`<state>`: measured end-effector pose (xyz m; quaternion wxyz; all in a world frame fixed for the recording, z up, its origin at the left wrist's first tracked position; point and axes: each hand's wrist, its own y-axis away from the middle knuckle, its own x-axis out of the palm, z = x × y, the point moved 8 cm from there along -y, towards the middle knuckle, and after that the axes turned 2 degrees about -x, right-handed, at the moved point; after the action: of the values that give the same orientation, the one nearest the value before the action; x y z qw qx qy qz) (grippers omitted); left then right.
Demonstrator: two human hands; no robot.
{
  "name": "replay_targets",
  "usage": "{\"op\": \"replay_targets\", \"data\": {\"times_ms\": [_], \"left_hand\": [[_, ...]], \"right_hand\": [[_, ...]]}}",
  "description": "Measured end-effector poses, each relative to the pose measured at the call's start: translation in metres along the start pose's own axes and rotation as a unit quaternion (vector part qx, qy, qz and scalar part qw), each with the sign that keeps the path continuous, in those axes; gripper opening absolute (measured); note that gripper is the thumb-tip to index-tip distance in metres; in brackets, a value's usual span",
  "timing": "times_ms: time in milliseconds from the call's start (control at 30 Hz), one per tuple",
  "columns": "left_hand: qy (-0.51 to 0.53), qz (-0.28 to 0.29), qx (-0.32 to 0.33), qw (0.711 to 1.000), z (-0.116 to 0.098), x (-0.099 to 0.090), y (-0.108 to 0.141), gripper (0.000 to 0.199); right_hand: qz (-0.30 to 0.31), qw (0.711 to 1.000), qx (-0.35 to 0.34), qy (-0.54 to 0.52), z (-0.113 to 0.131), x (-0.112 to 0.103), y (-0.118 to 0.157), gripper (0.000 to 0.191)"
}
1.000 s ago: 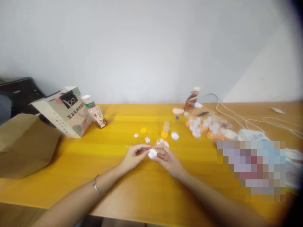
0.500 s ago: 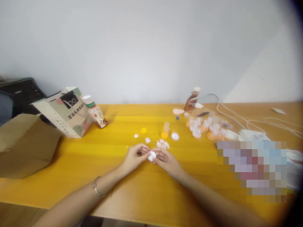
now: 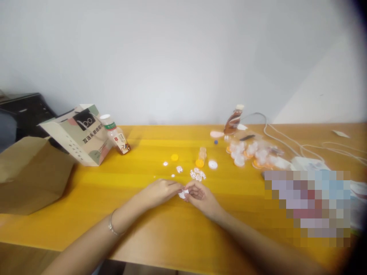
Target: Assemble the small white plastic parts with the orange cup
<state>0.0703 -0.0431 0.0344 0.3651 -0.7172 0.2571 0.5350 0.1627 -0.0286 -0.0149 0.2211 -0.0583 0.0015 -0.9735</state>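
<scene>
Between my two hands is a small white round piece (image 3: 184,194), low over the yellow-brown table (image 3: 155,233). My left hand (image 3: 163,191), back upward, has its fingertips on the piece's left and top side. My right hand (image 3: 200,196) pinches its right edge between thumb and fingers. Just beyond lie several white cut-out pieces (image 3: 197,175), a single cut-out piece (image 3: 179,169) and a tiny white dot (image 3: 172,175). Farther back are a yellow disc (image 3: 174,157), a small white disc (image 3: 165,163), a clear container with a yellow lid (image 3: 200,163) and a white lid (image 3: 212,164).
On the left stand a brown paper bag (image 3: 31,175), a printed bag (image 3: 86,137) and a bottle with a white cap (image 3: 119,139). At the right are a brown bottle (image 3: 233,121), a cluster of clear and orange containers (image 3: 249,152), white cables (image 3: 279,135) and a pixelated area.
My left hand has turned its back upward, its fingers now over the white piece, which looks tilted flatter. A tiny white dot now shows beyond my left hand.
</scene>
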Motion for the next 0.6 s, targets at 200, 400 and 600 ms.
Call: {"op": "replay_targets", "data": {"times_ms": [200, 400, 600], "left_hand": [[-0.054, -0.012, 0.057, 0.997, -0.0016, 0.004, 0.0037, 0.02], [-0.021, -0.083, 0.064, 0.994, -0.0019, -0.0003, 0.0073, 0.021], [0.063, -0.113, 0.024, 0.991, 0.0047, 0.0004, 0.0084, 0.022]], "right_hand": [[0.005, 1.0, 0.011, 0.004, 0.0014, -0.0002, -0.0001, 0.023], [0.0, 1.0, 0.03, -0.002, 0.0028, -0.0029, 0.0013, 0.023], [-0.013, 0.999, 0.023, -0.027, 0.0068, -0.005, 0.0015, 0.023]]}}
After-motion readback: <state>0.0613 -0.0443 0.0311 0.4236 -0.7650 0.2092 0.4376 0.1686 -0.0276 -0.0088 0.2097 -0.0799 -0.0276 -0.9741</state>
